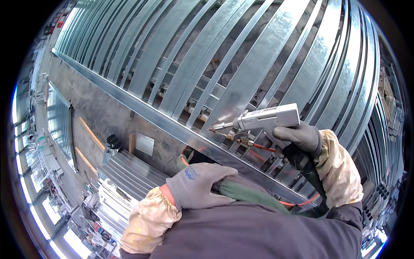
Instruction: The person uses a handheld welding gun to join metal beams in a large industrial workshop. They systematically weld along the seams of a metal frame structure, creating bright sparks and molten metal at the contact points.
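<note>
A gun-shaped tool (269, 117) is held in the right grip (305, 137), whose gloved fingers are clamped around its handle. The tool is finished in pale grey metal; its body is boxy and is narrowed forward to a slim nozzle (222, 126) with a copper-coloured tip. A brass fitting (245, 142) is carried below the body, and an orange hose (263, 148) is joined to it. The body is positioned above and to the left of the right grip, with the nozzle directed left over the metal slats (258, 64), near the edge rail (146, 113); whether contact is made by the tip cannot be told. A green sleeve (250, 195) is enclosed by the left grip (198, 183), its gloved fingers curled around it, nearer the wearer's body than the rail.
</note>
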`<state>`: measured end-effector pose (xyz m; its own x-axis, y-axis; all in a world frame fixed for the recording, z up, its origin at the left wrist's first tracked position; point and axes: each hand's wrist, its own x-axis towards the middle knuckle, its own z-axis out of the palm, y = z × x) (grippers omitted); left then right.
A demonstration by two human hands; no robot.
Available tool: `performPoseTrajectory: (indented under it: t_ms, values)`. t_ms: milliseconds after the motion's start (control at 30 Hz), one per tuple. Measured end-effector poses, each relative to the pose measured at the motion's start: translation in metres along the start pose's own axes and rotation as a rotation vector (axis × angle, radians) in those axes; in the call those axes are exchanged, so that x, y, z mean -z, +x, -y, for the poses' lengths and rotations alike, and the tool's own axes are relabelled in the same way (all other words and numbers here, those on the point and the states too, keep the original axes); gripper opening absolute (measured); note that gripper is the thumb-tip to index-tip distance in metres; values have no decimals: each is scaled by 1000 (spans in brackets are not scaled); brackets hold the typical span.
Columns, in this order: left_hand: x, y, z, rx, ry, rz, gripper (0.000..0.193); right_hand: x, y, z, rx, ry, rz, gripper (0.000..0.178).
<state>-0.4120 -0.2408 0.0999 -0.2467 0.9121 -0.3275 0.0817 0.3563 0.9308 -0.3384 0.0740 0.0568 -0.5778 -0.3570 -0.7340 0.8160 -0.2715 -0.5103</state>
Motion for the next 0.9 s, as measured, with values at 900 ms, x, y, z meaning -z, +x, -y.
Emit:
performPoseTrajectory:
  t_ms: [900]
  values:
    - [24,-34,11,428,170,-124,43,-20,41,41,-79,-40,107,49]
